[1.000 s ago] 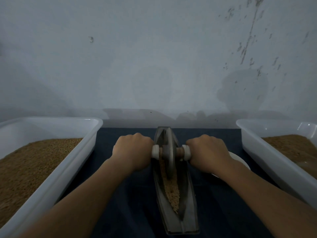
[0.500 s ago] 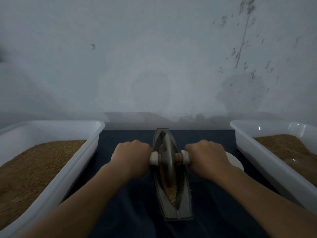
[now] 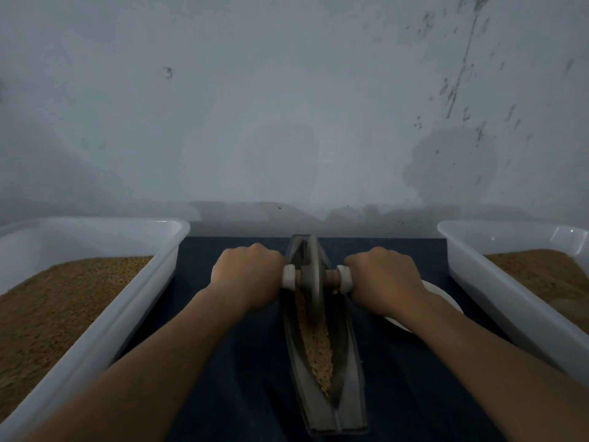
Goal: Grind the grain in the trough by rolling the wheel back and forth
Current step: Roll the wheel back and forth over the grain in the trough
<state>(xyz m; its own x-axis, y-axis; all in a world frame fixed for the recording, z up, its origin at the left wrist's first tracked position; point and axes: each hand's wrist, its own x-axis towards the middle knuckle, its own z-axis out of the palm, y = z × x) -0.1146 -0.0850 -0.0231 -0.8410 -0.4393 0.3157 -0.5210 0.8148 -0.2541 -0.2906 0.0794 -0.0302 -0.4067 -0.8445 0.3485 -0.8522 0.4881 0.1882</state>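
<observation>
Dark blue cloth covers the surface beneath your forearms. On it, running straight away from you down the middle, lies the long grey trough, its near end between your arms. A strip of pale brown grain lies in the groove, from close to that near end up to the wheel. The wheel stands upright in the groove toward the trough's far end. A wooden axle passes through its hub, with a white collar on each side. Your left hand is curled in a fist round the left end of the axle, just outside the collar. Your right hand grips the right end the same way. The two hands sit level and apart, with the wheel between them. A white plate shows partly from under your right wrist. The left tub and the right tub, both white plastic, flank the cloth, each holding a bed of brown granules. Beyond them rises a pale, stained wall.
</observation>
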